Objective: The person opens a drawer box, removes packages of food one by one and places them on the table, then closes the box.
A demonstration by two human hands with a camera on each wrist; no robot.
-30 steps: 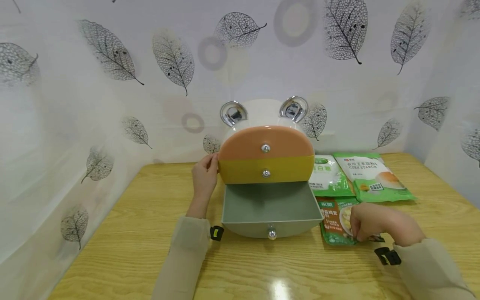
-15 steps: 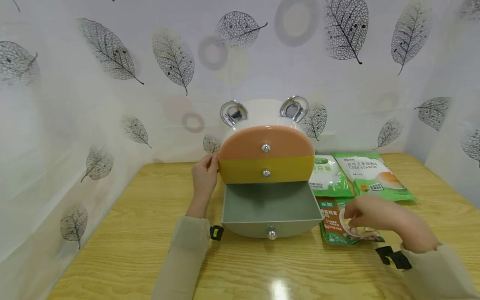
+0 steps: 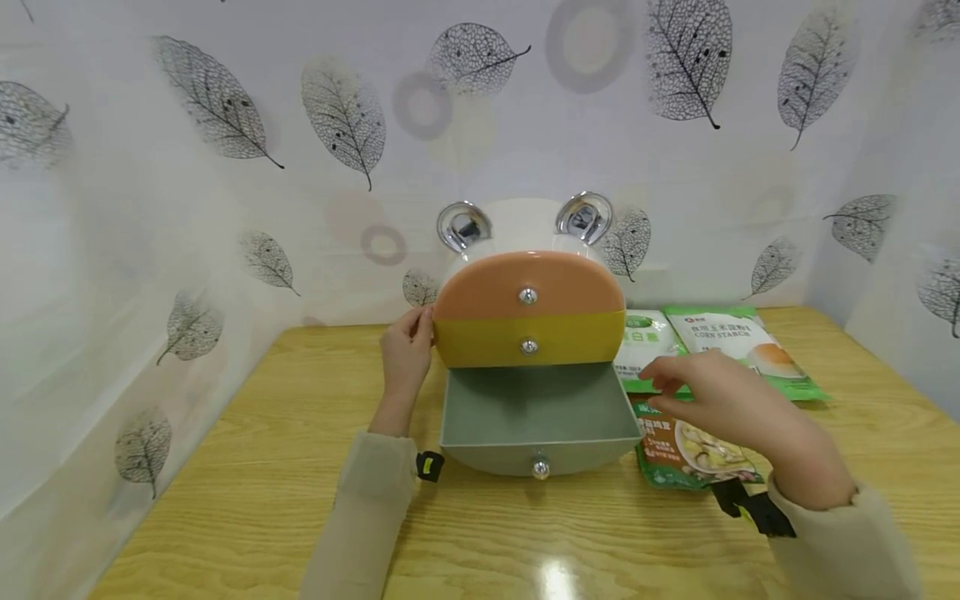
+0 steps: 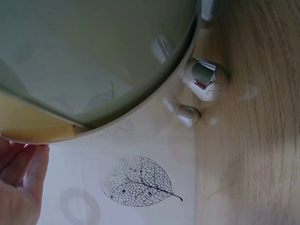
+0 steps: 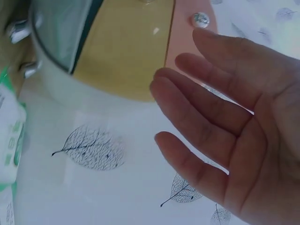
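A small drawer cabinet [image 3: 525, 218] with a white body, orange and yellow drawer fronts and shiny round ears stands mid-table. Its bottom grey-green drawer [image 3: 542, 457] is pulled out, and nothing lies in it. My left hand [image 3: 407, 350] touches the cabinet's left side with its fingertips, beside the yellow drawer [image 4: 40, 119]. To the right, my right hand [image 3: 720, 400] hovers over a red-green food pouch [image 3: 663, 454] with a bowl picture. In the right wrist view this hand [image 5: 234, 122] holds nothing, its fingers loosely extended.
Behind the pouch lie a green-white bag [image 3: 637, 346] and a corn starch bag [image 3: 720, 327], side by side near the cabinet's right. A leaf-patterned cloth [image 3: 337, 250] hangs at the table's back and left. The wooden table [image 3: 300, 467] spreads around the cabinet.
My right hand has lifted off the red-green pouch and moved up and left towards the cabinet, its fingers opening. The pouch lies where it was. My left hand stays on the cabinet's side.
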